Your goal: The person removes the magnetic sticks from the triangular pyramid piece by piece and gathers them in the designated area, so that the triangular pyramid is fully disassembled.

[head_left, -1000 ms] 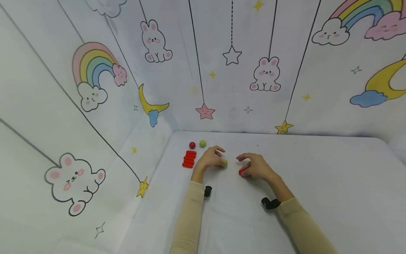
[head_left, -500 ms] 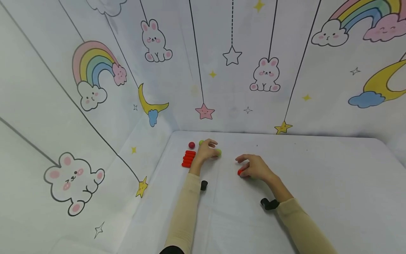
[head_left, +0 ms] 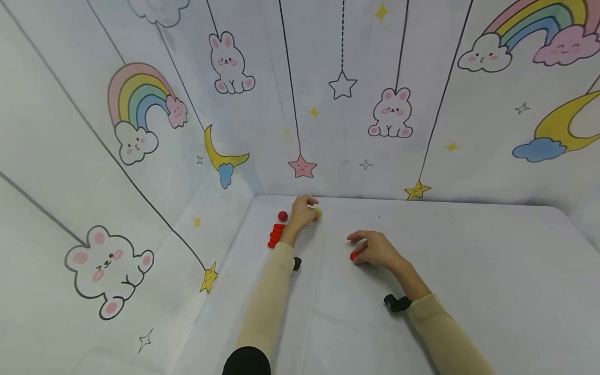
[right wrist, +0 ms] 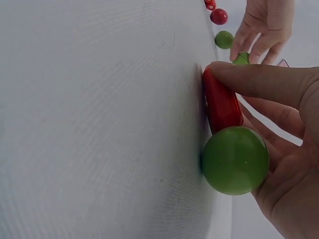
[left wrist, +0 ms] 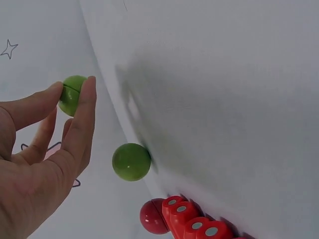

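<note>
My left hand (head_left: 301,213) pinches a green ball (left wrist: 71,97) between thumb and fingertips at the far left of the table. Just beyond it in the left wrist view sits a second green ball (left wrist: 131,162), which the hand hides in the head view. Further right on the table, my right hand (head_left: 378,250) grips a red rod (right wrist: 223,103), its thumb on one end. A third green ball (right wrist: 235,160) rests against the rod's other end, by the palm, on the table side.
A red ball (head_left: 283,215) lies at the back left of the white table (head_left: 492,281). Several red rods (head_left: 274,237) with grey discs in their ends lie side by side in front of it. A printed cloth wall (head_left: 347,140) stands behind the table.
My left hand has carried its green ball away from me and slightly left, toward the back balls, and now covers the second green one. My right hand has stayed in place.
</note>
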{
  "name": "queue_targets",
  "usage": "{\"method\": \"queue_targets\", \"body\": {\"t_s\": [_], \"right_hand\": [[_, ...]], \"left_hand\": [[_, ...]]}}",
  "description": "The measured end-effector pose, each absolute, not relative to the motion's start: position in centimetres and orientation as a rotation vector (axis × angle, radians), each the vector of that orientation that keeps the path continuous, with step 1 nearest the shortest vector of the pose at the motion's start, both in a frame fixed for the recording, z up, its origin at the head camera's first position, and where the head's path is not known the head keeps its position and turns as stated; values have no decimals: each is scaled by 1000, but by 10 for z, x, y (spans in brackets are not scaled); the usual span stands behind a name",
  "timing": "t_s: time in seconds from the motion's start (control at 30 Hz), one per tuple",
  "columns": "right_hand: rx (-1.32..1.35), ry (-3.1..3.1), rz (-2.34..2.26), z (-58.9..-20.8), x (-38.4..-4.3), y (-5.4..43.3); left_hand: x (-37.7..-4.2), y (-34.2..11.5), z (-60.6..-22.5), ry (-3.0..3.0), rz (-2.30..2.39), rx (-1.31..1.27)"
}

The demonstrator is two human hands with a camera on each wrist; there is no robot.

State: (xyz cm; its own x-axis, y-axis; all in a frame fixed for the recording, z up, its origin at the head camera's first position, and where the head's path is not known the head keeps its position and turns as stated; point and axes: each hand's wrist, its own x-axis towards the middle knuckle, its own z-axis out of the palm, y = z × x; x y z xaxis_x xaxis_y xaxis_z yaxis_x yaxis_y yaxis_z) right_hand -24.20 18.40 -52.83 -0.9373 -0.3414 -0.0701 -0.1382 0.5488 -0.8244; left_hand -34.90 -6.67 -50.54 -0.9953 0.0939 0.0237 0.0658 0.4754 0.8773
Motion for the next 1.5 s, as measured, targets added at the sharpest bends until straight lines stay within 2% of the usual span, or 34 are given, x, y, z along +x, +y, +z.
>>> {"method": "queue_targets", "body": {"t_s": [0.27,0.63,0.97,1.17,1.5], "right_hand": [[-419,2564,-1312,-529,-243,186],[-437,2556,-1302,-528,-243,187],[-439,2522,-1242,-519,-242,198],[-465,2508,-1205,-516,-240,205],[-497,2497,-1182,-515,-244,218]], "left_hand": [[-358,-62,-506,2715,1512,204],[-364,-55,-515,2929,1146,135],[-364,-54,-516,2954,1115,126],[-361,-58,-514,2878,1270,121],[-349,-74,-505,2608,1841,99]]}}
